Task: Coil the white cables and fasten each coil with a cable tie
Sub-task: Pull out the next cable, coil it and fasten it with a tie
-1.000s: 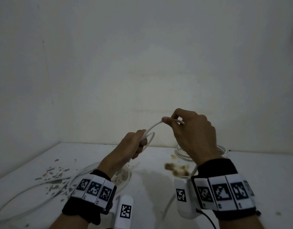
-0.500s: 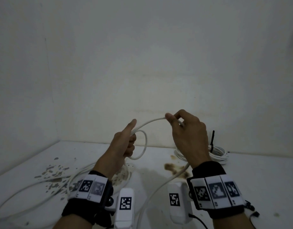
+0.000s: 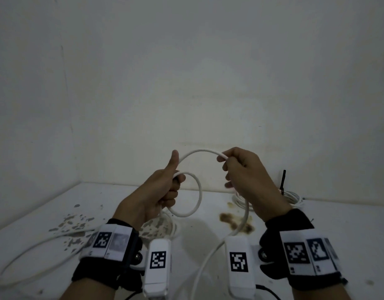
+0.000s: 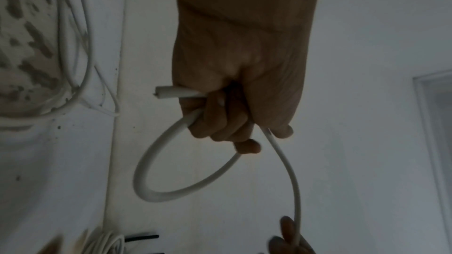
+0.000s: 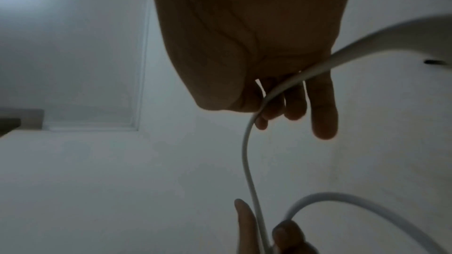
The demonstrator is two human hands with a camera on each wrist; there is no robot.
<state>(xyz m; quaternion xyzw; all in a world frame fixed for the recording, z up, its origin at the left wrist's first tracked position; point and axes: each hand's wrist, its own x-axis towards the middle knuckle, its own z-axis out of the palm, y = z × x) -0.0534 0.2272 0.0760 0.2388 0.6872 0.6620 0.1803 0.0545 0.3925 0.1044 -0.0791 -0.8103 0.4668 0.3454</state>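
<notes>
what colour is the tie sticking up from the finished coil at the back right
Black; the cable tie stands out against the pale wall in the head view.

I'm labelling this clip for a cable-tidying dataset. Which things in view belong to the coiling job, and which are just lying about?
Part of the job:
- white cable, one loop formed, in the grip of left hand and right hand
- loose cable on the table
- finished coil with black cable tie

Just lying about:
- brown stain
- flaked patches on the table
</notes>
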